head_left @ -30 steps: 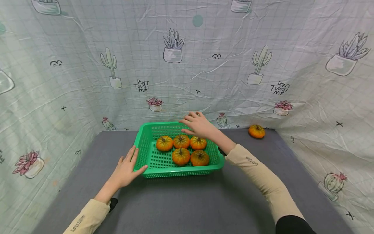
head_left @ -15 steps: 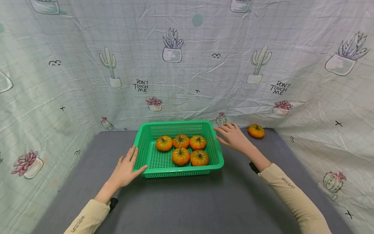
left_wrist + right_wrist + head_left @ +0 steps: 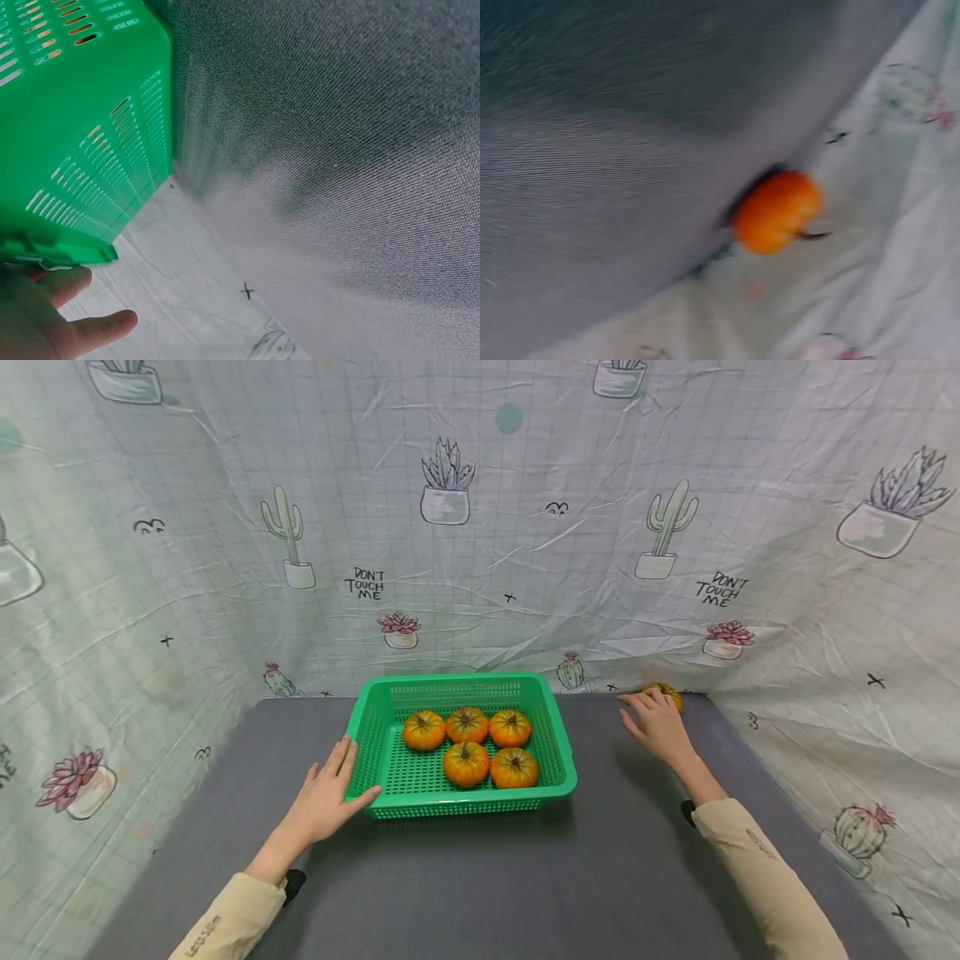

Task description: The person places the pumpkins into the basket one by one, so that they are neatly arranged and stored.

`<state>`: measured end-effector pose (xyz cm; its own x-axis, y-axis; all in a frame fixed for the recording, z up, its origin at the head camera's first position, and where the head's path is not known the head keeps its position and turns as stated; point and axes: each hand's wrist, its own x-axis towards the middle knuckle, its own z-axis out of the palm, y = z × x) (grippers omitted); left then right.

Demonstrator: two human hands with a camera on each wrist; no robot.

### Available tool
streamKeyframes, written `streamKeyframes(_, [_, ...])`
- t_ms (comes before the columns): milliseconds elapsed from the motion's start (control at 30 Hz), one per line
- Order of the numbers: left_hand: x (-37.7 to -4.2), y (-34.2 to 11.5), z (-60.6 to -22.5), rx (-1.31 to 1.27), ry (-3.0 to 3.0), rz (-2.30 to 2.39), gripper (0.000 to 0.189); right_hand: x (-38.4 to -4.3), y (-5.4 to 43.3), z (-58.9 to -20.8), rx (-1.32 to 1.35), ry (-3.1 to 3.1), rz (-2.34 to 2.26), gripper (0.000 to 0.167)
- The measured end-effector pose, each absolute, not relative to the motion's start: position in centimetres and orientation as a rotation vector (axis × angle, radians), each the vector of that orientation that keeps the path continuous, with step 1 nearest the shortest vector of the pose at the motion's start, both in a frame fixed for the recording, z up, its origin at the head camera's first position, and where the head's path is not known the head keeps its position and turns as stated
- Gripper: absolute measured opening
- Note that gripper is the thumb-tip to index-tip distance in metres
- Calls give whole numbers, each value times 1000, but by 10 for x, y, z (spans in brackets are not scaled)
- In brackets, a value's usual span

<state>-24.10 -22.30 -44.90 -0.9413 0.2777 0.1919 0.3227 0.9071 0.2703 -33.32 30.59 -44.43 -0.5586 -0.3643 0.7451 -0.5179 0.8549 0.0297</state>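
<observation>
A green perforated plastic basket (image 3: 465, 797) stands mid-table with several small orange pumpkins (image 3: 466, 765) inside, on its middle and right side. My left hand (image 3: 322, 802) rests at the basket's left rim, fingers spread and straight; in the left wrist view its fingertips (image 3: 105, 330) show just under the rim. One more pumpkin (image 3: 670, 694) lies alone at the table's back right corner. My right hand (image 3: 657, 727) is in front of that lone pumpkin, partly covering it, with relaxed fingers and nothing held. In the right wrist view the pumpkin (image 3: 778, 212) appears whole and blurred, stem visible.
The grey table (image 3: 495, 885) ends at the back against a hanging cloth (image 3: 510, 552) printed with cacti and potted plants. The same cloth closes off the left and right sides.
My right hand has moved from over the basket's right part, out past its rim, to the lone pumpkin at the back right. The left hand has stayed at the basket's rim.
</observation>
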Motion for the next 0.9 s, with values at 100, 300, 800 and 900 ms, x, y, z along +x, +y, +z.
streamKeyframes(100, [-240, -222, -449, -466, -2921, -460, 87, -339, 321, -456, 528, -2223, 280, 24])
streamKeyframes(300, [-239, -221, -450, -464, -2920, -463, 87, -346, 345, -474, 322, -2224, 316, 22])
streamKeyframes(800, [-240, -222, -448, -460, -2920, -450, 87, -359, 381, -490, -137, -2672, 515, 53])
streamKeyframes(900, [-240, -223, -449, -461, -2918, -458, 87, -363, 385, -488, -172, -2752, 556, 60])
